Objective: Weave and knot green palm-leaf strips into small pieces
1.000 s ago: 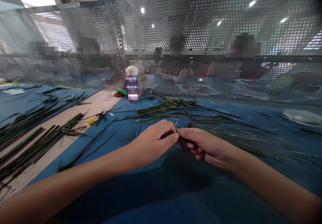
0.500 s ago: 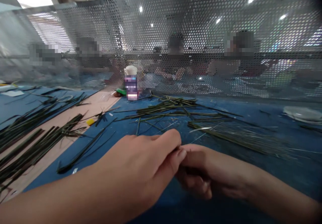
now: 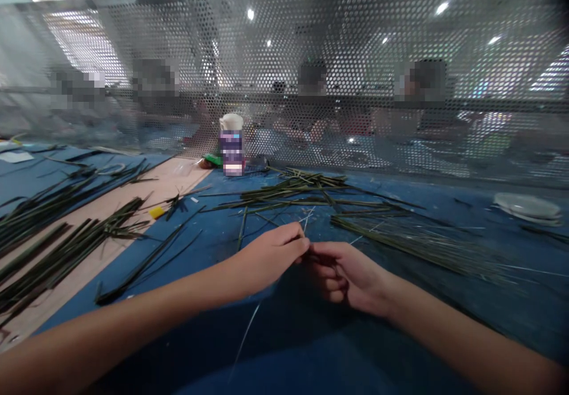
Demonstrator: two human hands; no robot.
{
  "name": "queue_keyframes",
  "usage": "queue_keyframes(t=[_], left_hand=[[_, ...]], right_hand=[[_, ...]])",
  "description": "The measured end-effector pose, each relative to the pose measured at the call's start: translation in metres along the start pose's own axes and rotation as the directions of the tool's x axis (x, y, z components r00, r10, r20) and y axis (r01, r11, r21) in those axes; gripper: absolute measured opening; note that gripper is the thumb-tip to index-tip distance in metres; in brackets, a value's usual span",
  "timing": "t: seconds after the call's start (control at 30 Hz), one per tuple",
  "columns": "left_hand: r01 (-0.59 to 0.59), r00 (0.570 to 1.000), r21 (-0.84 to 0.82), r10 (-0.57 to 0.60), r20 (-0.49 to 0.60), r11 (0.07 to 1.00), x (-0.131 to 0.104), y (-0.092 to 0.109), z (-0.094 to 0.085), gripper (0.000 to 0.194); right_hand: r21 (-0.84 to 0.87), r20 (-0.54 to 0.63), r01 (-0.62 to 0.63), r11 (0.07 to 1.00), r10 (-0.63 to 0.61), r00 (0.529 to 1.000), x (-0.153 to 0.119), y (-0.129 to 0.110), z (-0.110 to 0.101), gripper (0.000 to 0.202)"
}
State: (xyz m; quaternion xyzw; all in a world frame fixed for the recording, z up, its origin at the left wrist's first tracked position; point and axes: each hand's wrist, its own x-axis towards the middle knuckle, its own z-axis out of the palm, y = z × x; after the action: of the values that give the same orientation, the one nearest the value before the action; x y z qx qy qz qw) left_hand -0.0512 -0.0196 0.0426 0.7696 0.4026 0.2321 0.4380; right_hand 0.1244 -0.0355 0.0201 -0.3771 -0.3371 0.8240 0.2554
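My left hand [image 3: 278, 250] and my right hand [image 3: 351, 273] meet at the fingertips above the blue tabletop [image 3: 186, 347]. Both are closed in a pinch on a thin clear strand [image 3: 306, 222], whose pale end sticks up just beyond the left fingers. Another length of clear strand [image 3: 246, 336] shows below my left forearm. What lies between the fingertips themselves is hidden. Right of my right hand is a bundle of dark green stalks [image 3: 400, 240] with fine clear strands [image 3: 462, 241] spread beside it. Past my hands lies a looser pile of green stalks [image 3: 288, 188].
Long dark stalks [image 3: 75, 259] cover the pinkish board [image 3: 166, 173] at left, near a yellow piece [image 3: 156, 212]. A white-lidded bottle [image 3: 232, 146] stands before a perforated metal screen [image 3: 355, 39]. People sit behind it. White discs [image 3: 527, 205] lie at right.
Both hands have moved farther away from me across the table, their fingertips still together. The pale strand end and the length below my left forearm now show.
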Motion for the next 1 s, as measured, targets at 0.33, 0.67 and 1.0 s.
queue_keyframes(t=[0.33, 0.67, 1.0], left_hand=[[-0.083, 0.986, -0.087, 0.07, -0.149, 0.993, 0.006, -0.021, 0.013, 0.022], [0.231, 0.97, -0.513, -0.239, 0.052, 0.826, 0.006, -0.021, 0.03, 0.024], [0.232, 0.967, -0.502, -0.252, 0.028, 0.833, 0.009, -0.027, 0.029, 0.027]], right_hand=[[-0.049, -0.153, 0.156, 0.987, -0.162, 0.975, 0.011, 0.007, -0.01, 0.023], [-0.309, -0.198, 0.261, 0.914, -0.331, 0.923, 0.007, 0.003, -0.002, 0.016], [-0.619, -0.238, 0.285, 0.731, -0.521, 0.82, 0.017, 0.009, -0.01, 0.026]])
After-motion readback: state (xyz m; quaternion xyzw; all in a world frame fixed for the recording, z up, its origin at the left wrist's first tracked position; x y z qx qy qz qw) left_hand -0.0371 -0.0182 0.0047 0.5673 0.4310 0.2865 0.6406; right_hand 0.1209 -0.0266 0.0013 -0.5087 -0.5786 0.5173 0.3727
